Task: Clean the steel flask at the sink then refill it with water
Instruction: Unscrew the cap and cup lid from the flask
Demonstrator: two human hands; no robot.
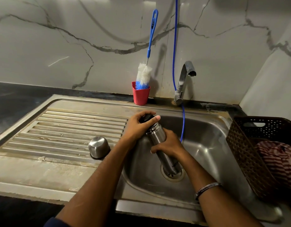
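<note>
Countertop [14, 99] of dark stone runs along the far left, meeting a pale marble-veined wall. Beside it, the ribbed steel drainboard [72, 128] slopes toward the basin, and a steel cup lid [99, 147] sits upside-down near its right edge, just beside the left forearm. Behind, against the wall, a red cup [140, 95] stands on the sink's back ledge holding a bottle brush [144, 74] with white and blue bristles, its blue handle leaning up the wall.

At the middle, the left hand [138, 126] curls over a black stopper [146, 118] at the top of the steel flask [159, 140], fingers and thumb wrapped round it. The flask stands tilted inside the sink basin [215, 145], top leaning left and away, base resting at the drain [172, 175]. The right hand [169, 144] grips the flask's body around the middle, fingers curled round the steel. A bracelet [206, 188] circles the right wrist.

To the right of the hands, a thin blue hose [175, 46] hangs down the wall and drops into the basin behind the flask. Next to it a steel tap [184, 79] rises from the back ledge, spout turned right; no water runs from it. At the far right, a brown woven basket [239, 145] sits on the sink's edge holding a red-and-white striped cloth [278, 159].
</note>
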